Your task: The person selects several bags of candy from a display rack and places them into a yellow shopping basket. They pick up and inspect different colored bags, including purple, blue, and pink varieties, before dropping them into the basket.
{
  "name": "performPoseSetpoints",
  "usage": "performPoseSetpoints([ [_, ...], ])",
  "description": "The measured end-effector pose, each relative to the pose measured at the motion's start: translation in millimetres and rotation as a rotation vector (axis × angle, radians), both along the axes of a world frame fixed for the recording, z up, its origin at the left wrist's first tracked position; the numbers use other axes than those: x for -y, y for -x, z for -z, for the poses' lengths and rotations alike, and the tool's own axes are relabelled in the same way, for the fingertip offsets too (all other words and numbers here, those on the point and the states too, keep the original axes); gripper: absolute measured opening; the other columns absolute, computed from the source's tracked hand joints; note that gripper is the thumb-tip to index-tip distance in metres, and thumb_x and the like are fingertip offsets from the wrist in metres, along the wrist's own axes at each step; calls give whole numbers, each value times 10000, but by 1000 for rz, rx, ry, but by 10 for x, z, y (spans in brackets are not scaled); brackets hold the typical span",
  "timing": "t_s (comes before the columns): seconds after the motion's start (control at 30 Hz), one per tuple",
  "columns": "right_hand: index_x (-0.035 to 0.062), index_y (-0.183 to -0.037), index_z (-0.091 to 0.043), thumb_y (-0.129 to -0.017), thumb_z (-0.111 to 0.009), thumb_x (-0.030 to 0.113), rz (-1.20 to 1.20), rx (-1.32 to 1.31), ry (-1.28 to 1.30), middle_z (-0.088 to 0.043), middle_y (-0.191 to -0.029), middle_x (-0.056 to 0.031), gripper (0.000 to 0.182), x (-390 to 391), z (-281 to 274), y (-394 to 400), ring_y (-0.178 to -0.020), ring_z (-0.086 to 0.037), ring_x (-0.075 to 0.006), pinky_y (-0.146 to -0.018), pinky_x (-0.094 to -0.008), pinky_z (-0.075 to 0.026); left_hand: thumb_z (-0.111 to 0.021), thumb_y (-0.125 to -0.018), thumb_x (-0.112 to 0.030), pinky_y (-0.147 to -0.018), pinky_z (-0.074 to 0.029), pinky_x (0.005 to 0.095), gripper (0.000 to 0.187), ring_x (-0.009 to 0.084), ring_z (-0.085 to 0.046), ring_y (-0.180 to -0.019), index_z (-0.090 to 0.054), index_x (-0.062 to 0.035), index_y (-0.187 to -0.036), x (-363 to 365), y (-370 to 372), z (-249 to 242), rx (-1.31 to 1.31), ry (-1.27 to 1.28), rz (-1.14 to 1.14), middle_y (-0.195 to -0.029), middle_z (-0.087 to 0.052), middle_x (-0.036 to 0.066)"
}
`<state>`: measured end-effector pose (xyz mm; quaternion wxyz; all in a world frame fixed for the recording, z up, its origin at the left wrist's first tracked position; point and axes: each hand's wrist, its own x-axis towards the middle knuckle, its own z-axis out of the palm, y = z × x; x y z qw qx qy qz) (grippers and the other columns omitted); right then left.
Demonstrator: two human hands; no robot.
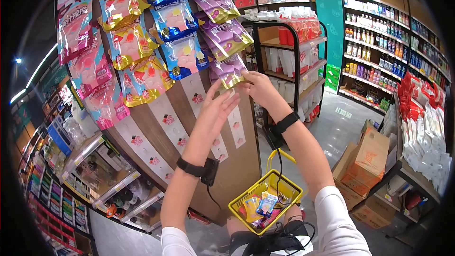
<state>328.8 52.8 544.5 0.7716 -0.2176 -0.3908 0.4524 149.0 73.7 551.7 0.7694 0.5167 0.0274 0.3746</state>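
Observation:
A purple-and-gold candy bag (229, 72) hangs lowest in the right-hand column of the display. My right hand (261, 89) pinches its lower right corner. Just below and left of the bag is my left hand (219, 110), fingers stretched out and fingertips close to the gold bottom edge. Other purple bags (226, 38) hang above it. Blue bags (185, 57), yellow bags (142, 80) and pink bags (108, 102) fill the columns to the left. White strips with strawberry prints (168, 119) run down the wooden panel under the bags.
A yellow basket (242, 224) with several colourful packs sits low in front of me, a black cable beside it. To the right are cardboard boxes (367, 161) on the floor and a wheeled rack (297, 73). Bottle shelves (374, 42) stand at the back, lower shelving (111, 187) at left.

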Motion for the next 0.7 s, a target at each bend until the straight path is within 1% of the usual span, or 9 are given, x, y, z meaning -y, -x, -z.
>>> performPoseSetpoints([
  [0.03, -68, -1096, -435, -885, -499, 114, -4, 43, -21, -555, -1004, -162, 285, -1, 17, -48, -919, -575, -247, -839, -343, -474, -484, -862, -31, -941, -427, 381, 504, 298, -498, -1083, -270, -57, -1318, 0, 25, -9, 11, 4, 24, -1174, -455, 184],
  [0.23, -46, -1076, -417, -876, -462, 27, 107, 50, -48, -535, -1041, -177, 218, 20, 8, 1, -927, -572, -255, -850, -354, -473, -497, -862, -41, -949, -422, 385, 497, 288, -489, -1098, -296, -49, -1316, -8, 50, -58, 20, -3, 83, -1182, -439, 156],
  [0.47, -22, -1092, -403, -857, -447, -25, 179, 59, -31, -522, -1036, -172, 239, -62, 68, 60, -934, -561, -244, -852, -356, -471, -562, -836, -56, -941, -422, 400, 496, 255, -468, -1107, -354, -56, -1286, -17, -24, 17, -45, -15, 37, -1210, -377, 102],
  [0.7, -18, -1088, -412, -853, -453, -31, 164, 48, -68, -505, -1042, -158, 239, -103, 136, 16, -956, -543, -234, -849, -350, -469, -552, -843, -55, -925, -426, 373, 372, 228, -472, -1098, -447, -61, -1199, -96, -1, 123, -10, 18, 81, -1176, -439, 68],
])
